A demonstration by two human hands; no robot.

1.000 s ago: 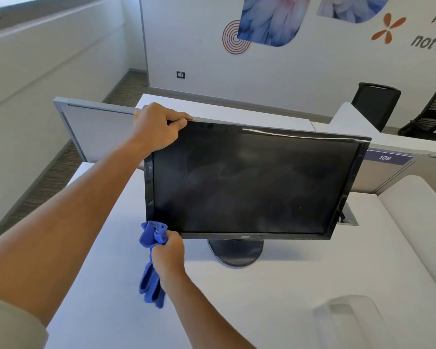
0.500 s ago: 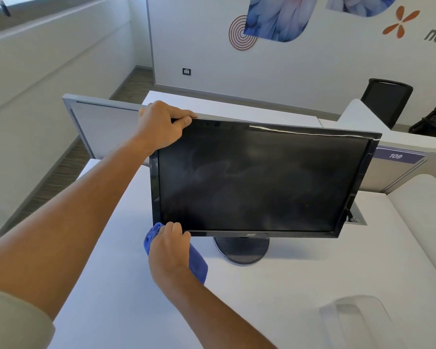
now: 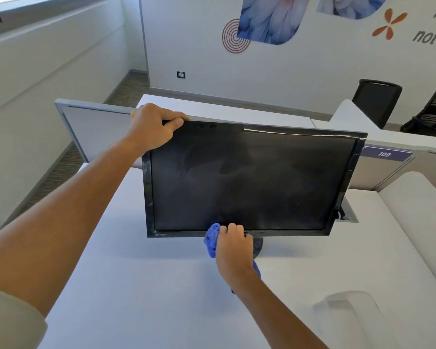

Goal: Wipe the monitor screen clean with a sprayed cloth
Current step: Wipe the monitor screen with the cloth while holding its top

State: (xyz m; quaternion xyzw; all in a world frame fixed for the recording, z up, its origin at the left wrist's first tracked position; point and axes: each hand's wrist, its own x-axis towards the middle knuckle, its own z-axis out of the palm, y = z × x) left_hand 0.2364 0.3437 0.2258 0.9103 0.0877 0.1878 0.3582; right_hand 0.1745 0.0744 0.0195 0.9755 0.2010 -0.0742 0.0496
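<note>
A black monitor (image 3: 249, 180) stands on a white desk (image 3: 149, 285), its dark screen streaked with faint smears. My left hand (image 3: 154, 127) grips the monitor's top left corner, thumb on the front bezel. My right hand (image 3: 233, 245) holds a bunched blue cloth (image 3: 212, 239) against the bottom bezel, near the middle of the lower edge. The hand and cloth hide most of the round stand (image 3: 258, 245).
A blurred clear plastic object (image 3: 350, 316) sits at the desk's near right. Grey partition panels (image 3: 91, 127) rise behind the monitor. An open cable hatch (image 3: 347, 212) lies right of the screen. Black chairs (image 3: 375, 102) stand far right by the wall.
My right hand has slid the blue cloth rightward along the bottom edge, from the lower left corner to the middle. My left hand keeps its hold on the top corner.
</note>
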